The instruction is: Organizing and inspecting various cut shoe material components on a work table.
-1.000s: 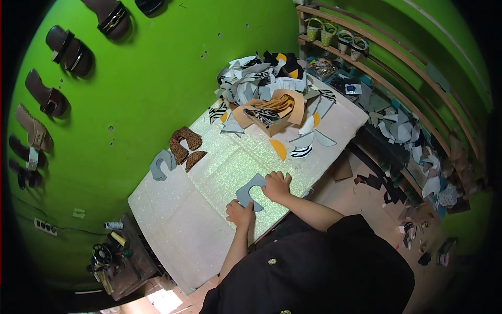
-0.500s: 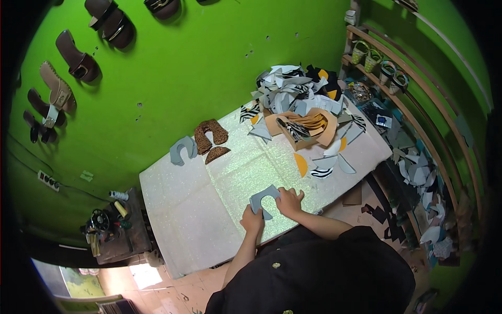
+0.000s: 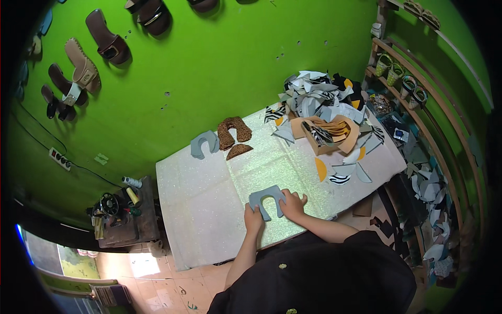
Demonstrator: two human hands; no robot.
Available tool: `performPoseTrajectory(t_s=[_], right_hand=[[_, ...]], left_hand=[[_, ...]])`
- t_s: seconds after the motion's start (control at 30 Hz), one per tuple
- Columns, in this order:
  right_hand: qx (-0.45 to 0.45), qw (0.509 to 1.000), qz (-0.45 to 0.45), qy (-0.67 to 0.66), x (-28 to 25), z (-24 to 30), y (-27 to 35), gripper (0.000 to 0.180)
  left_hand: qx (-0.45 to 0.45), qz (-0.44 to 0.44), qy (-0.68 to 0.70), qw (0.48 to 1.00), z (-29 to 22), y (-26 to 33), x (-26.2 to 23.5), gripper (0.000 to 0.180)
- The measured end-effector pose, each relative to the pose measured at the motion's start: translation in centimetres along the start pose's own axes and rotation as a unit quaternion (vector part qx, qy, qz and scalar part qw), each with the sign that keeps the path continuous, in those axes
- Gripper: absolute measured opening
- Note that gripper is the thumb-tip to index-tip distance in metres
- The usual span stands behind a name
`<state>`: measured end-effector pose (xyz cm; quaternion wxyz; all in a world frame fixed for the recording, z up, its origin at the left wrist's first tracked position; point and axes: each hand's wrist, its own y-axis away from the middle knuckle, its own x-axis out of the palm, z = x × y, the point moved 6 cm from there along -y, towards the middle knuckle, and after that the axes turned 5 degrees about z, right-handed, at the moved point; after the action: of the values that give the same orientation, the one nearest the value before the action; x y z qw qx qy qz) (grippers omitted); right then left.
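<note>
Between my two hands is a grey U-shaped cut piece (image 3: 266,193), possibly a small stack, low over the near part of the table (image 3: 196,225). My left hand (image 3: 253,217) grips its left leg, fingers closed. My right hand (image 3: 293,204) pinches the right leg, with some fingers sticking out. Toward the wall lie more grey U-shaped pieces (image 3: 205,144). Right beside them sit leopard-print U-shaped pieces (image 3: 234,132) and a leopard-print half-moon piece (image 3: 239,151).
At the far right of the table, a heap of scraps (image 3: 319,97) rises behind an open cardboard box (image 3: 327,136) of offcuts. Loose yellow half-moons (image 3: 320,169) lie nearby. A sewing machine (image 3: 110,205) stands left; a wooden rack (image 3: 418,107) leans right. Sandals (image 3: 107,36) hang on the green wall.
The view has shifted, so the table and wall sit differently in the picture. The grey piece now lies more upright, its opening toward me, still between both hands.
</note>
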<state>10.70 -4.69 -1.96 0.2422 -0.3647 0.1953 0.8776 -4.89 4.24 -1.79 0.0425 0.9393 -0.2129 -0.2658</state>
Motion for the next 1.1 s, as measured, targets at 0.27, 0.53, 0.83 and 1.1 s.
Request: performPoseTrajectory(t_s=[0.27, 0.53, 0.83, 1.1], right_hand=[[-0.002, 0.997, -0.042, -0.061, 5.7, 8.9, -3.5, 0.029], [-0.04, 0.997, -0.001, -0.068, 10.9, 19.2, -11.5, 0.027], [-0.019, 0.992, -0.107, -0.067, 10.2, 23.3, -23.8, 0.019], [0.021, 0.983, -0.149, -0.107, 12.3, 22.9, -30.4, 0.017]], left_hand=[[-0.006, -0.016, 0.029, 0.999, 3.3, -5.1, -9.2, 0.024], [0.028, -0.026, 0.045, 0.998, 6.6, -16.0, -19.7, 0.028], [0.097, -0.049, 0.165, 0.98, 8.0, -29.3, -21.5, 0.029], [0.054, -0.122, 0.104, 0.986, 8.2, -35.6, -20.5, 0.035]])
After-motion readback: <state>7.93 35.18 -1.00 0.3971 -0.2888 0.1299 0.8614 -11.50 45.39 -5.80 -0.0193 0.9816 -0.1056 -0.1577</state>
